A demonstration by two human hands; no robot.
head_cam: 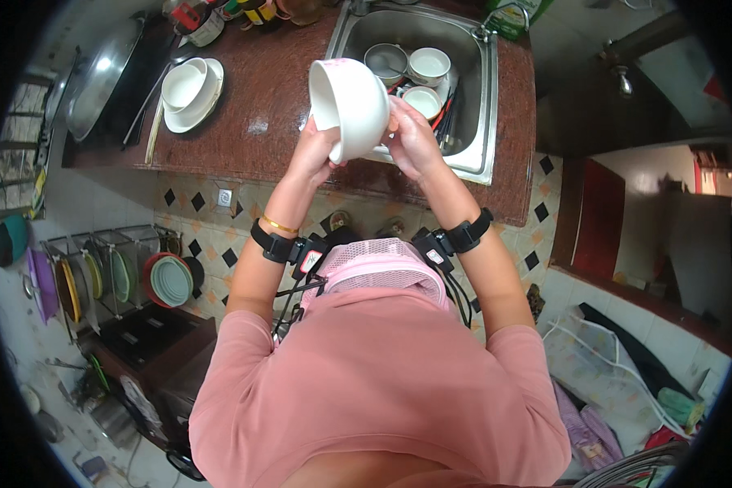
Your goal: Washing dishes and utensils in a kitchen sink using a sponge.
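A large white bowl [360, 113] is held up on its side before me, its mouth turned to the left. My left hand [312, 149] grips the lower rim, with the thumb inside. Against the bowl's outer base rests my right hand [412, 137], its fingers bent and partly hidden behind the curve. Behind the bowl is a stainless steel sink [487, 110]. In it stand a metal bowl [381, 58], a white bowl [430, 63], a white cup [423, 100] and several dark and red chopsticks [446, 122].
On the red stone counter [262, 91], a white bowl [183, 85] rests on a white plate [204, 113] to the left. Farther left sits a wok [107, 79]. Bottles [259, 11] line the back. The faucet [485, 30] rises at the sink's rear right corner. Below left, a rack [116, 244] holds colourful basins.
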